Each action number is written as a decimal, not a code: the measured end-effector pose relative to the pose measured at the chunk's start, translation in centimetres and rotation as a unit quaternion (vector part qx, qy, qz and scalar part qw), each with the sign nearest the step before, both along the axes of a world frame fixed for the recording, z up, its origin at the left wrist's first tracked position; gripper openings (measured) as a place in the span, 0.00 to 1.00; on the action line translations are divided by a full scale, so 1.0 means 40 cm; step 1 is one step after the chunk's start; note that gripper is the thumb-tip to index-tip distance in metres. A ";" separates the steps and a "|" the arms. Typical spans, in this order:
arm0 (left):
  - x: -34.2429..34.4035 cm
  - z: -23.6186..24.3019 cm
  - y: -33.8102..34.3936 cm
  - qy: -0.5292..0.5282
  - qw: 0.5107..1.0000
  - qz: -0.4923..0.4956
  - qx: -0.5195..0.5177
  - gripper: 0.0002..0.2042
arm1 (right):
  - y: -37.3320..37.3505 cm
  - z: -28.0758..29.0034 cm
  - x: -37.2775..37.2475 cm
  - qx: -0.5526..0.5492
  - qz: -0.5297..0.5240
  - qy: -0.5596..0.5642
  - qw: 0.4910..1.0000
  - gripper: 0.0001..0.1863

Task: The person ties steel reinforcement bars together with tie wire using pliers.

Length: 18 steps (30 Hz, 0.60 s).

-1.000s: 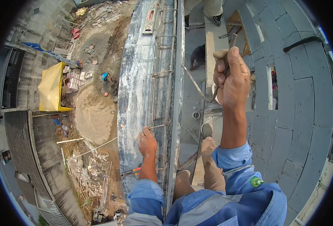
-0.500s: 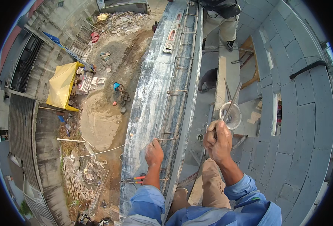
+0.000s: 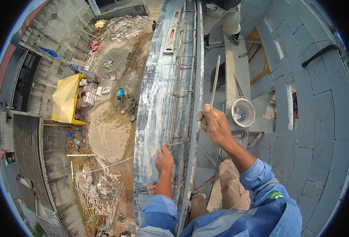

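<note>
My right hand (image 3: 216, 124) is closed round the lower end of a straight grey metal bar (image 3: 215, 81), which points up and away beside the board's raised edge. Its fingers wrap the bar just left of the bucket. My left hand (image 3: 164, 159) pinches the end of a short steel crosspiece (image 3: 177, 142) on a narrow rebar cage (image 3: 181, 94). The cage lies lengthwise on a long, grey-stained formwork board (image 3: 155, 89). Near my left forearm, pliers with red-orange handles (image 3: 151, 187) rest on the board, partly hidden by the arm.
A white bucket (image 3: 252, 114) with scraps inside stands on a plank (image 3: 233, 75) at right. Another person (image 3: 222, 23) stands on that plank ahead. A spirit level (image 3: 170, 39) lies farther up the board. Left of the board is a drop to ground with sand (image 3: 109, 134); a grey block wall (image 3: 314, 106) rises right.
My right hand has moved left, away from in front of the bucket, and the bar has swung to point more straight ahead. My left hand stays at the crosspiece. The view has shifted slightly.
</note>
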<state>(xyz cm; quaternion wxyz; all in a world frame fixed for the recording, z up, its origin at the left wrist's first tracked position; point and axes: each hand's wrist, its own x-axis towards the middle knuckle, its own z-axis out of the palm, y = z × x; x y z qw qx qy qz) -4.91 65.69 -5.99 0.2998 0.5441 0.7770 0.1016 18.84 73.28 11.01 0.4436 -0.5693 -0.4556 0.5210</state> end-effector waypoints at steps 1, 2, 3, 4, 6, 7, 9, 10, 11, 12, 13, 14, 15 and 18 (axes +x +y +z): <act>-0.008 0.002 0.007 -0.012 1.000 -0.002 0.010 0.28 | 0.020 0.022 0.002 -0.005 -0.010 0.069 0.998 0.30; -0.011 0.006 0.013 -0.011 1.000 -0.007 0.010 0.28 | 0.024 0.036 -0.012 -0.005 -0.016 0.071 0.997 0.30; -0.008 0.011 0.016 -0.012 1.000 0.000 -0.013 0.28 | 0.027 0.047 -0.029 0.127 -0.029 0.053 0.990 0.28; -0.005 0.012 0.017 -0.013 0.999 0.008 -0.035 0.28 | 0.026 0.051 -0.035 0.257 -0.041 0.032 0.965 0.27; -0.013 0.001 0.009 -0.005 1.000 -0.006 -0.017 0.26 | -0.067 -0.062 -0.015 0.225 0.045 -0.099 0.968 0.23; -0.009 -0.010 0.008 -0.001 1.000 -0.018 -0.004 0.25 | -0.134 -0.094 0.016 0.181 0.124 -0.223 0.950 0.21; -0.007 -0.005 0.007 0.024 0.998 -0.053 0.012 0.23 | -0.178 -0.113 0.047 0.138 0.200 -0.336 0.910 0.20; -0.006 -0.001 0.007 0.047 0.995 -0.083 0.021 0.21 | -0.182 -0.102 0.054 0.080 0.160 -0.280 0.943 0.19; -0.005 0.010 -0.005 0.048 0.995 -0.085 0.013 0.21 | -0.208 -0.079 0.056 0.011 0.120 -0.221 0.968 0.18; -0.004 0.019 0.008 0.048 0.994 -0.102 -0.003 0.20 | -0.177 -0.044 0.058 0.021 0.087 -0.212 0.973 0.17; -0.006 0.025 0.010 0.048 0.992 -0.119 -0.019 0.19 | -0.151 -0.018 0.060 0.050 0.060 -0.181 0.980 0.17; -0.011 0.031 0.013 0.050 0.992 -0.115 -0.017 0.19 | -0.118 0.011 0.062 0.084 0.034 -0.149 0.985 0.17; -0.012 0.030 0.010 0.066 0.991 -0.116 -0.016 0.18 | -0.085 0.053 0.063 0.084 0.037 -0.150 0.984 0.17; -0.020 0.020 0.004 0.054 0.994 -0.095 -0.017 0.18 | -0.044 0.096 0.044 0.157 -0.089 0.088 0.980 0.21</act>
